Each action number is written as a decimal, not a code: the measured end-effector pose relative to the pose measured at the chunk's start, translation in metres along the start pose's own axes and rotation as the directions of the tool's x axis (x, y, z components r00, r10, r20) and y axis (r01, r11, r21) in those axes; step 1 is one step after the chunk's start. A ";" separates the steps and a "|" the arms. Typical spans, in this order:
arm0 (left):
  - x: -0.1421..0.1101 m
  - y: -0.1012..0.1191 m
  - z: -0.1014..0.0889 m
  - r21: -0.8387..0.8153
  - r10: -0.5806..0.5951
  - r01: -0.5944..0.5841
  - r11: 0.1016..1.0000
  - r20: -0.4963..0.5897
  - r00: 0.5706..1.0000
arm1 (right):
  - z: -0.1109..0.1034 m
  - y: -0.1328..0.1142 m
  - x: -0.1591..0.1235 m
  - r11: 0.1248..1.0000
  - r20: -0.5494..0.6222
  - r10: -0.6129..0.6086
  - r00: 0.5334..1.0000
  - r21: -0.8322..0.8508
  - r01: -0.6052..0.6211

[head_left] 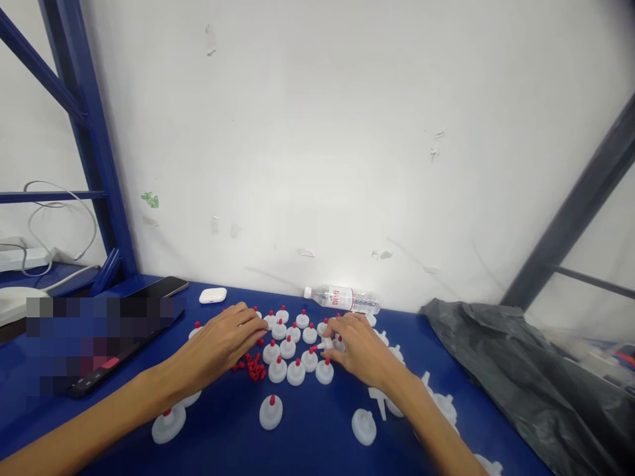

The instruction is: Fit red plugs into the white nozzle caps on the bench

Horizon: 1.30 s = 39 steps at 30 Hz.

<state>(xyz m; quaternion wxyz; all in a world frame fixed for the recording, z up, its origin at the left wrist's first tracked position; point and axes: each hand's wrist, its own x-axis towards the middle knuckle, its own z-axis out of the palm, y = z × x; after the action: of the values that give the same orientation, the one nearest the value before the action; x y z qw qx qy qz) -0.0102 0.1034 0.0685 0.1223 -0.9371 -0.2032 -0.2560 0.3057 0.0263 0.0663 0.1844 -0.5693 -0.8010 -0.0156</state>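
Note:
My left hand (pixel 232 338) reaches over the left side of a group of white nozzle caps with red tips. Its fingers are stretched out, and the fingertips lie beside a white cap (pixel 270 322); whether they touch it I cannot tell. A small pile of loose red tip caps (pixel 254 367) lies just below this hand. Between the thumb and fingers of my right hand (pixel 354 344) is a white nozzle cap (pixel 325 344), tilted, its red tip pointing left. Several red-tipped caps (pixel 296 373) stand upright between the hands. One more red-tipped cap (pixel 270 413) stands nearer to me.
White nozzle caps without red tips (pixel 364 427) lie around my right forearm. A clear plastic bottle (pixel 342 299) lies by the wall. At left are a white earbud case (pixel 213 295) and a phone (pixel 169 286). Dark plastic sheeting (pixel 516 370) covers the right side.

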 end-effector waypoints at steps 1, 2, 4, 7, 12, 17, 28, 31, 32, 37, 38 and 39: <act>0.000 -0.001 0.000 0.000 -0.005 0.005 1.000 0.002 1.000 | 0.000 0.001 0.000 1.000 -0.003 -0.004 1.000 -0.004 0.004; -0.001 -0.001 0.001 0.000 -0.009 0.009 1.000 0.004 1.000 | 0.001 0.001 0.001 1.000 -0.005 -0.008 1.000 -0.006 0.008; -0.002 -0.002 0.002 0.000 -0.018 0.018 1.000 0.007 1.000 | 0.001 0.003 0.001 1.000 -0.010 -0.011 1.000 -0.008 0.011; -0.003 -0.003 0.002 -0.001 -0.036 0.036 0.999 0.011 0.999 | 0.003 0.005 0.001 1.000 -0.025 -0.008 1.000 -0.010 0.007; -0.003 0.000 0.000 -0.016 -0.042 0.043 0.999 0.027 0.999 | 0.003 0.004 0.003 1.000 -0.043 0.001 0.999 -0.010 -0.001; -0.004 0.001 -0.003 -0.031 -0.028 0.029 0.999 0.040 0.999 | 0.001 0.001 0.002 0.998 -0.053 0.065 0.996 -0.003 -0.065; -0.006 -0.001 -0.002 -0.018 -0.027 0.028 0.999 0.086 0.996 | -0.002 0.002 0.000 0.994 0.029 0.080 0.996 0.076 -0.082; -0.006 0.000 -0.004 -0.008 -0.033 0.034 0.999 0.095 0.995 | -0.005 0.001 -0.001 0.993 0.054 0.075 0.996 0.088 -0.079; -0.006 0.000 -0.004 -0.006 -0.034 0.035 0.999 0.096 0.995 | -0.006 0.001 -0.002 0.992 0.058 0.079 0.995 0.092 -0.084; -0.004 0.001 -0.005 -0.009 -0.025 0.026 1.000 0.096 0.995 | -0.008 0.003 -0.003 0.986 0.065 0.097 0.993 0.130 -0.105; -0.004 0.001 -0.005 -0.010 -0.022 0.023 1.000 0.093 0.995 | -0.008 0.003 -0.003 0.985 0.064 0.099 0.993 0.138 -0.107; -0.004 0.001 -0.005 -0.009 -0.019 0.020 1.000 0.088 0.996 | -0.008 0.003 -0.003 0.983 0.062 0.100 0.993 0.145 -0.108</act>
<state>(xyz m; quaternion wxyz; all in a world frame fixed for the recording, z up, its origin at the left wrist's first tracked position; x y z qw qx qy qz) -0.0149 0.0998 0.0703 0.1062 -0.9461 -0.2161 -0.2165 0.3116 0.0225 0.0717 0.2052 -0.5953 -0.7738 0.0691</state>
